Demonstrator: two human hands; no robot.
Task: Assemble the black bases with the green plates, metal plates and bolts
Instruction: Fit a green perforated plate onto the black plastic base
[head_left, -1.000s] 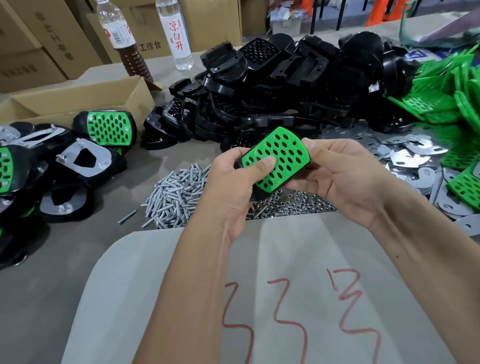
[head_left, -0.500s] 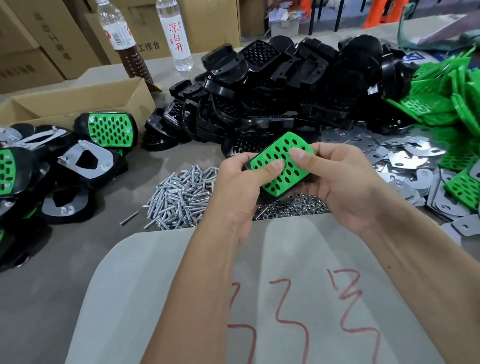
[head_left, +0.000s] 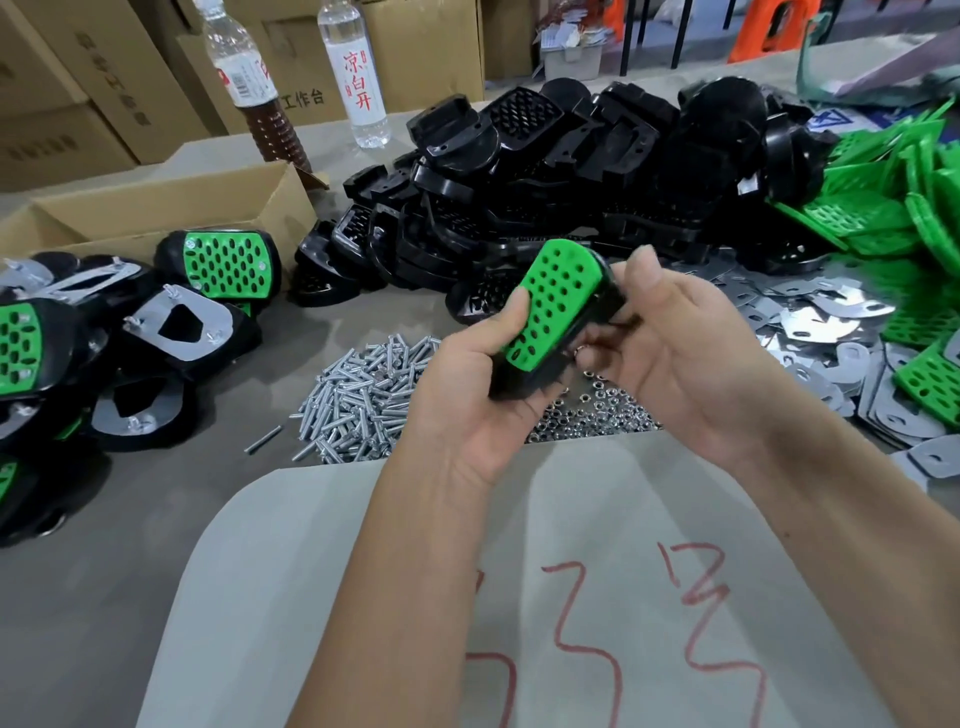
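Left hand: (head_left: 467, 384) gripped the near end of the held piece, thumb laid along the green face, fingers curled round the black underside.
Right hand: (head_left: 680, 358) closed on the far right edge of the same piece, thumb raised above it, fingertips tucked beneath; exact contact blurred.
Held piece: green plate (head_left: 556, 304) seated on a black base (head_left: 524, 376), tilted on edge, far end up, lifted above the nuts near scene centre.
Black bases: loose pile (head_left: 597, 171) heaped at the far centre of the table.
Green plates: loose heap (head_left: 904, 208) at the far right, spilling toward the near right.
Metal plates: scattered layer (head_left: 810, 322) at the right, between the black pile and the green heap, partly under both.
Bolts: silver pile (head_left: 358, 395) just left of the left hand; one stray bolt (head_left: 264, 439) lying apart to the left.
Nuts: small pile (head_left: 597, 410) under and between the hands.
Finished units: cluster (head_left: 176, 322) at the left, some green face up, some metal plate up.
Cardboard box: (head_left: 171, 208) open, at the far left behind the finished units.
Bottles: brown-liquid bottle (head_left: 260, 88) and clear bottle (head_left: 358, 78) upright at the far edge, near each other.
Sheet: pale sheet (head_left: 322, 597) with red marks, spread on the near table under the forearms.
Table: grey surface (head_left: 78, 597) carrying all of the above.
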